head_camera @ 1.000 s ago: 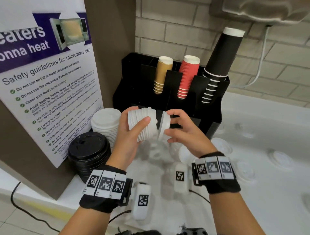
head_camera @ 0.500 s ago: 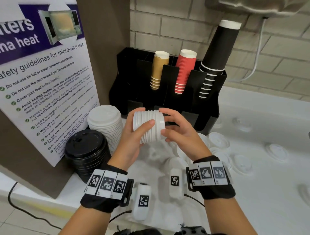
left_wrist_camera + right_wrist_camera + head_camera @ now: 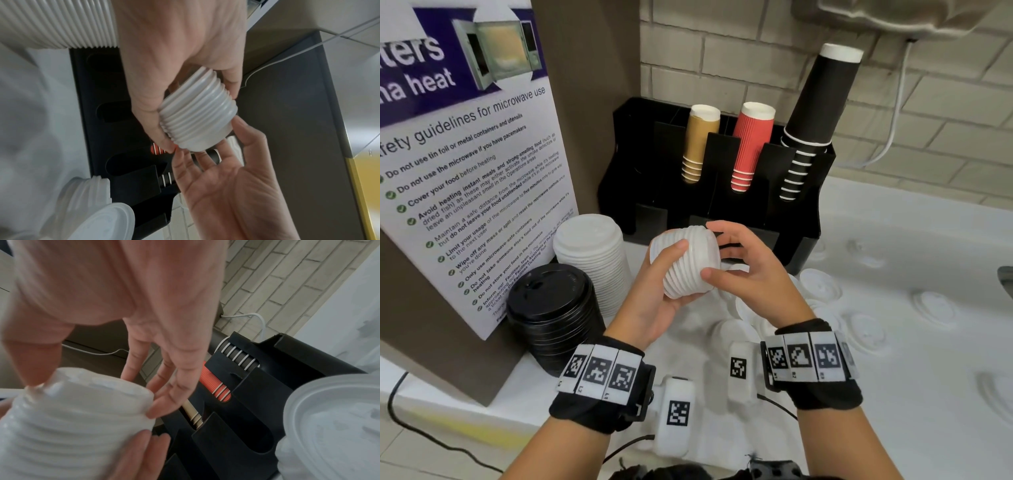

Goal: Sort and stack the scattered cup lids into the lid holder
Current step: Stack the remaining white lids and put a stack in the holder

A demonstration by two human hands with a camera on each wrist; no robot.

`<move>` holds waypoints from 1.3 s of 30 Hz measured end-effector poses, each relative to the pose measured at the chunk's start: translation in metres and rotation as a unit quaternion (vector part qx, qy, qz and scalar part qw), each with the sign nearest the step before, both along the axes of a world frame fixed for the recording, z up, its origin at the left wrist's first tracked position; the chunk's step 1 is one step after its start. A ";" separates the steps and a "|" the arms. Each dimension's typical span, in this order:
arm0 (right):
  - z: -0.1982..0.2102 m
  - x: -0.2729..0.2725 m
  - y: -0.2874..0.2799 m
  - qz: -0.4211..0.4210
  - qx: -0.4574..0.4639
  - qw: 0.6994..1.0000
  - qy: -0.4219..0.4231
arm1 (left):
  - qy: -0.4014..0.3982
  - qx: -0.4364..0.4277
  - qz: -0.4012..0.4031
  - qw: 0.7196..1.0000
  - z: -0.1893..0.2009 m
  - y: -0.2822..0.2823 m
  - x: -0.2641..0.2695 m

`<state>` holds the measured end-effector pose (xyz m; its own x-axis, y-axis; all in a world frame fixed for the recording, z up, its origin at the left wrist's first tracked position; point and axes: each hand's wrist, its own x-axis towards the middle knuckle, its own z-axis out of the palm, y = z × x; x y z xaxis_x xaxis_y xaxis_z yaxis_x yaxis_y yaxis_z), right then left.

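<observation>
Left hand (image 3: 654,301) holds a short stack of small white lids (image 3: 688,263) on its side, above the bench (image 3: 893,394) and just in front of the black holder (image 3: 804,219). Grip of the left hand is closed around the stack: thumb across the near side, fingers curled under. Right hand (image 3: 750,270) meets the stack at its right end; thumb tip and fingertips touch the end lid, fingers only loosely bent, so its grip is wide, steadying more than clasping. The left wrist view shows the same: the ribbed stack (image 3: 197,116) in the left hand (image 3: 174,65), the right hand (image 3: 230,186) open-palmed at the end of it. In the right wrist view the stack (image 3: 78,426) is blurred, with right fingertips (image 3: 156,412) on its rim. The holder's upper slots carry tan cups (image 3: 698,144), red cups (image 3: 751,147) and black cups (image 3: 815,116), all tilted. Left of the hands, a tall stack of larger white lids (image 3: 592,253) and a stack of black lids (image 3: 551,308) stand on the bench beside a microwave safety poster (image 3: 465,154). Loose white lids (image 3: 866,329) lie scattered on the bench to the right, some just under the right wrist, others well apart.
</observation>
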<state>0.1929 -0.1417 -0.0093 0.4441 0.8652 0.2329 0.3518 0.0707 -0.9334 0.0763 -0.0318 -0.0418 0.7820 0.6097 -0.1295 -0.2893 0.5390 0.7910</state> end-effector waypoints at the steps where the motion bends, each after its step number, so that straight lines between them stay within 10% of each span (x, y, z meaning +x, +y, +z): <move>1: 0.001 0.001 -0.001 0.006 -0.003 1.000 0.001 | -0.003 0.003 -0.004 1.000 0.000 -0.001 0.000; 11: 0.022 0.049 0.011 -0.007 -0.142 0.987 -0.075 | -0.053 -0.032 0.027 0.998 -0.002 0.002 -0.003; 17: -0.002 0.076 0.012 0.041 -0.447 0.805 -0.389 | -0.053 -0.038 0.047 0.997 -0.004 0.005 -0.008; 21: -0.015 0.076 0.012 0.036 -0.461 0.775 -0.431 | -0.048 -0.038 0.054 0.997 -0.002 0.004 -0.010; 32: 0.009 0.043 0.002 -0.153 -0.091 0.935 -0.308 | 0.004 -0.002 0.054 0.999 -0.010 -0.012 0.003; 39: -0.005 -0.001 -0.002 -0.027 -0.002 0.996 0.085 | 0.009 0.038 0.053 0.998 -0.011 -0.018 0.013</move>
<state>0.1923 -0.1438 -0.0142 0.5220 0.8401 0.1473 0.1927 0.0520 -0.9799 0.0898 -0.0501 -0.0531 0.7106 0.6974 -0.0927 -0.3267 0.4438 0.8345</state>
